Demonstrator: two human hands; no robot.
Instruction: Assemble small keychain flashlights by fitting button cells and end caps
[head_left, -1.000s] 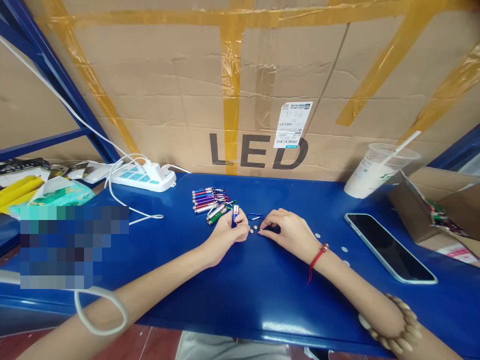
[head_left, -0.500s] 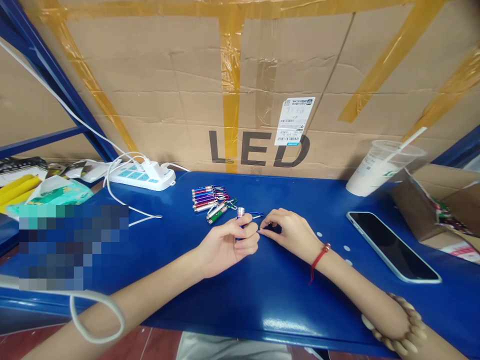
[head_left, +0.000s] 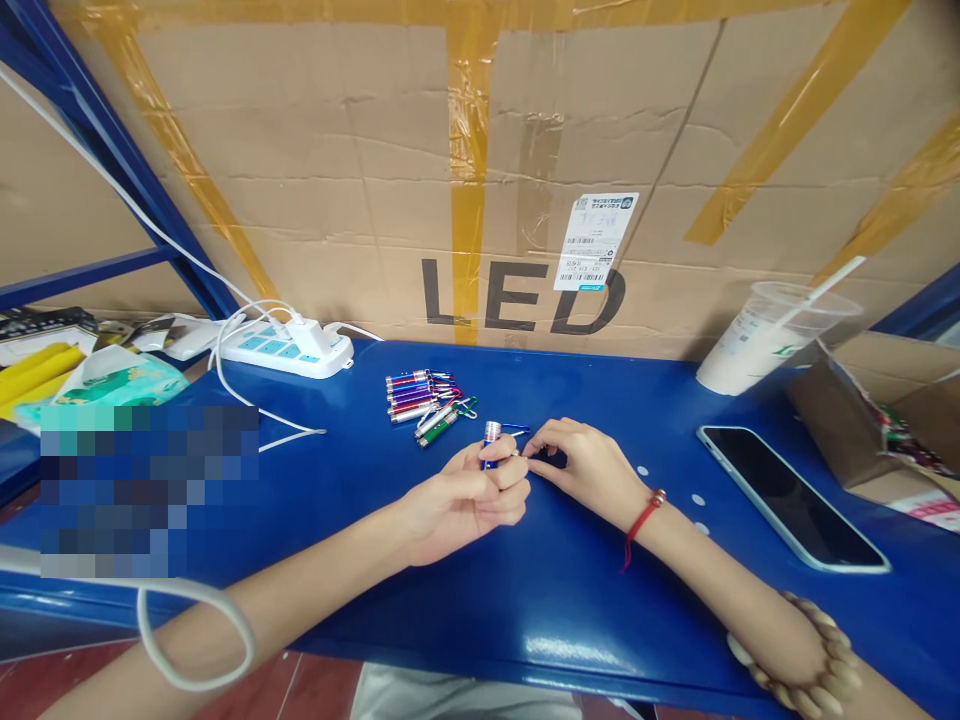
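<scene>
My left hand is closed around a small blue keychain flashlight, its silver end pointing up above the fingers. A thin blue carabiner clip sticks out to the right of it, between the hands. Close beside, my right hand has thumb and forefinger pinched together near the left fingers; what lies in the pinch is too small to make out. Beyond the left hand, several keychain flashlights in blue, purple, red, silver and green lie in a row with their clips, the green one nearest.
A white power strip with cables stands at the back left. On the right are a phone, a plastic cup with a straw and an open carton. Small white discs lie by my right wrist. A large cardboard box stands behind.
My left hand has turned slightly and shifted a little right and down, showing more of the blue flashlight. The right hand keeps its pinch almost in place. The view has shifted slightly.
</scene>
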